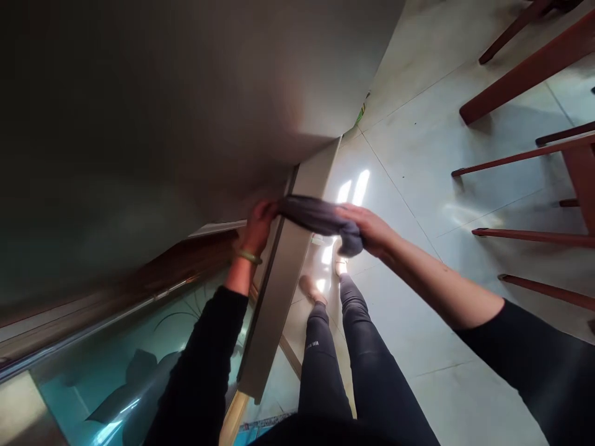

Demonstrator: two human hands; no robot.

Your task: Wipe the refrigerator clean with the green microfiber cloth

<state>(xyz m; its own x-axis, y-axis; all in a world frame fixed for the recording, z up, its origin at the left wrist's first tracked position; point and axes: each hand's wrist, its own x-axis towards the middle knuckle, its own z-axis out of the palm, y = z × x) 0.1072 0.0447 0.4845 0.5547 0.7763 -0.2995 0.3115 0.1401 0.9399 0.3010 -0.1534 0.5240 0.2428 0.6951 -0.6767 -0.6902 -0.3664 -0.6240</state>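
1. Left hand closed on one end of a grey cloth, pressed against the upper edge of a grey metal door; a green bangle at the wrist.
2. Right hand at three o'clock from the left, clamped over the bunched other end of the cloth.
3. Cloth stretched between both hands, draped across the door's top edge, just below a large grey panel.
4. Hands apart, joined only by the cloth.
5. Glass surface with teal tint at seven o'clock from the hands.
6. Pale tiled floor below; legs in dark trousers at six o'clock; reddish wooden chair legs at two o'clock, well apart.
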